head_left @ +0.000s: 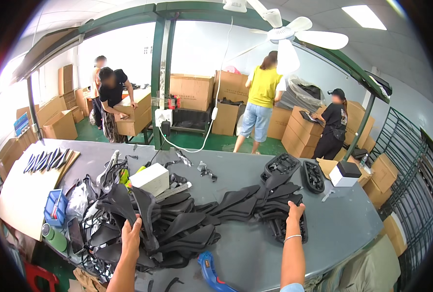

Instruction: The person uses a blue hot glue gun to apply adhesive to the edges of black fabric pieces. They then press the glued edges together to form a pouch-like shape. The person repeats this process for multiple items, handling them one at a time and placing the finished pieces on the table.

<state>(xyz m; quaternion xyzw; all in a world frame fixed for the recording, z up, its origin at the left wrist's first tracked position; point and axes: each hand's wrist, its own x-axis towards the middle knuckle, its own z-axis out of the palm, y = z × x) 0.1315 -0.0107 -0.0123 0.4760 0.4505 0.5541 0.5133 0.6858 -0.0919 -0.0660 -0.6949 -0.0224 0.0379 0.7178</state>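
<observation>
My left hand point(130, 236) is closed on the lower edge of a black saddle-shaped pad point(146, 209), which stands up from a heap of similar pads point(177, 233). Another raised black pad point(119, 199) leans right beside it. At the right end of a row of overlapping black pads point(236, 202) is my right hand point(296, 211), its fingers curled in; what they grip, if anything, I cannot make out. Just below and left of that hand lies a black tray point(304, 231) of small dark parts, partly covered by the pads and my wrist.
Two more black trays point(279, 168) point(314, 176) sit at the table's far side, near a black-and-white box point(346, 173). A blue tape dispenser point(208, 270) lies at the near edge. Left are a white box point(150, 179), blue basket point(56, 207) and green bottle point(54, 237). Several people work beyond.
</observation>
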